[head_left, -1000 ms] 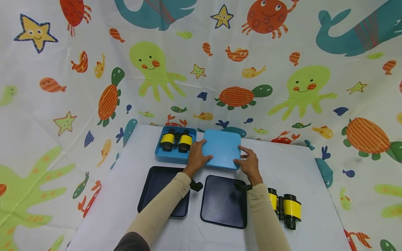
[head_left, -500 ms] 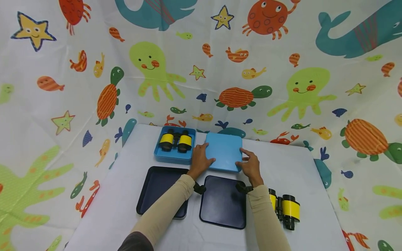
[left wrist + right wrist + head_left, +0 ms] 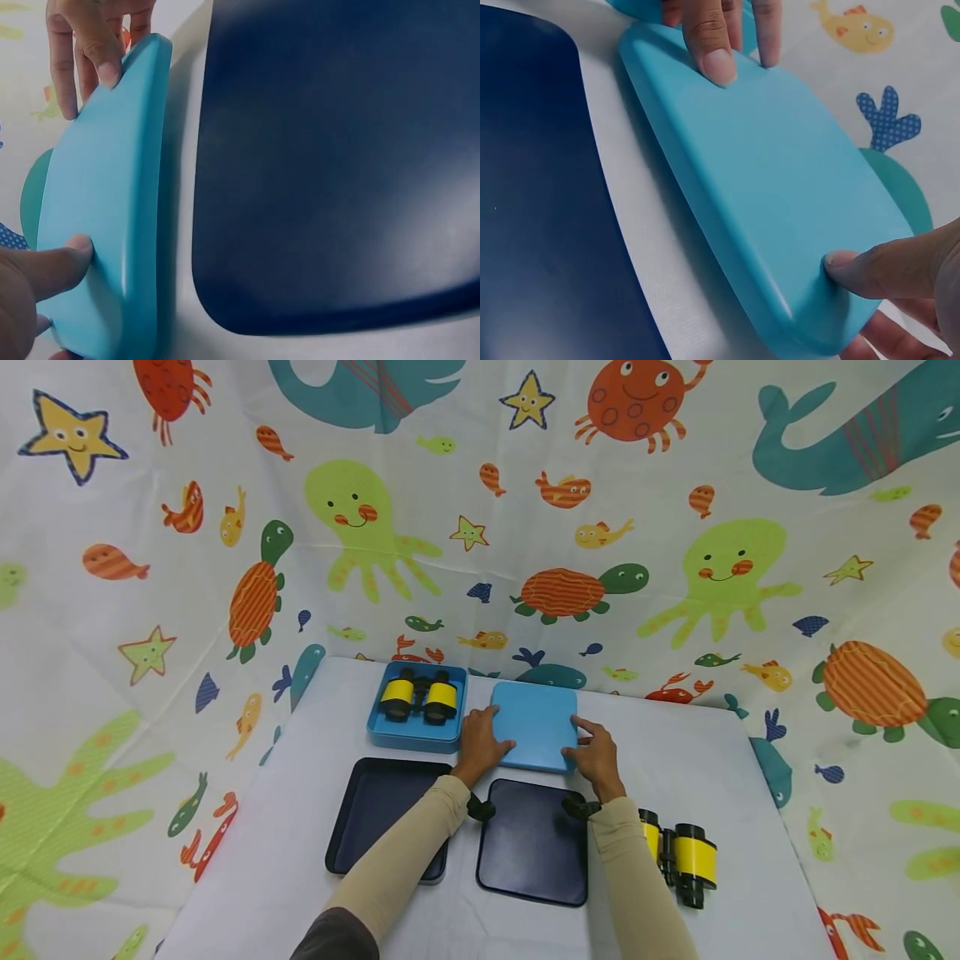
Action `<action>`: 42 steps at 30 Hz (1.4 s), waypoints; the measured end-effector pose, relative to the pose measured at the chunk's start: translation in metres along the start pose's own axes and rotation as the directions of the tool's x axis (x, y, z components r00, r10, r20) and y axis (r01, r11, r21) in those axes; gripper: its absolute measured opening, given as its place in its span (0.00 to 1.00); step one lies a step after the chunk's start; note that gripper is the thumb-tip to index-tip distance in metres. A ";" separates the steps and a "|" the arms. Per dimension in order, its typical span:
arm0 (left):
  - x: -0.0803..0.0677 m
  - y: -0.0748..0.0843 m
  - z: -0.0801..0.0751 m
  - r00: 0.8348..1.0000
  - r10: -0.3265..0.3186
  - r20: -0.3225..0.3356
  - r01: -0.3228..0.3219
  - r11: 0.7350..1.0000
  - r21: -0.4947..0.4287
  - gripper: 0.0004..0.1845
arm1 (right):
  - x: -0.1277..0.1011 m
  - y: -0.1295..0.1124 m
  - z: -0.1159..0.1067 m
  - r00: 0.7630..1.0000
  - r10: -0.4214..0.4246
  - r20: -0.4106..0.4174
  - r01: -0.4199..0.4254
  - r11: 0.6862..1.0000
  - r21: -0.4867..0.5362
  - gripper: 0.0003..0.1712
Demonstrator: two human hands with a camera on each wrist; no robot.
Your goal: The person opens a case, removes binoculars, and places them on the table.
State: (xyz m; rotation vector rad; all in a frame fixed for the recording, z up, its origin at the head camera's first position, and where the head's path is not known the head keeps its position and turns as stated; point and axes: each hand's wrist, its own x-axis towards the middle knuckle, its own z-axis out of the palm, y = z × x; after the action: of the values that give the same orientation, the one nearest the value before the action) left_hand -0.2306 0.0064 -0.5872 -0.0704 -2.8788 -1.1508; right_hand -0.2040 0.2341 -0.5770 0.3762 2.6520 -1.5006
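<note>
A light blue, rounded-square lid [image 3: 534, 727] lies flat side up at the back middle of the table. My left hand [image 3: 480, 745] grips its left edge, thumb on top and fingers around the side. At the opposite edge my right hand [image 3: 596, 756] holds it the same way, its thumb [image 3: 851, 274] pressing near a corner. To the left, a blue box [image 3: 412, 743] stands uncovered with black and yellow binoculars [image 3: 420, 697] inside.
A dark navy tray [image 3: 390, 777] lies front left, partly behind my left forearm. Beside it is a flat dark navy lid [image 3: 534, 852]. Another pair of binoculars [image 3: 696, 860] rests at the right, partly covered by my right sleeve. A patterned cloth [image 3: 465, 593] hangs behind the table [image 3: 682, 743].
Both hands have brought the light blue lid slightly toward me and to the right, mostly in the first half second. Since then it has barely shifted.
</note>
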 end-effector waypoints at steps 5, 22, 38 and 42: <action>0.000 -0.003 0.003 1.000 -0.004 0.014 0.004 1.000 0.008 0.42 | 0.001 0.004 0.003 1.000 0.003 -0.014 -0.003 1.000 -0.009 0.42; -0.001 -0.006 0.001 0.999 0.050 0.022 -0.052 0.995 0.087 0.39 | 0.003 0.009 0.008 1.000 0.008 -0.018 -0.009 0.999 -0.046 0.40; -0.006 -0.004 0.001 0.994 0.109 0.020 -0.111 0.977 0.181 0.37 | 0.003 0.013 0.011 1.000 0.011 -0.003 -0.011 0.998 -0.061 0.40; -0.008 -0.003 0.000 0.993 0.106 0.042 -0.112 0.974 0.196 0.38 | 0.002 0.015 0.013 1.000 0.020 -0.010 -0.020 0.998 -0.053 0.40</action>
State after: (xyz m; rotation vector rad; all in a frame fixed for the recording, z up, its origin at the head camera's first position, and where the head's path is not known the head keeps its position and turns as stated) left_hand -0.2229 0.0036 -0.5895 -0.2386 -2.9566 -0.8486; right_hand -0.2033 0.2303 -0.5968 0.4058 2.6807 -1.4235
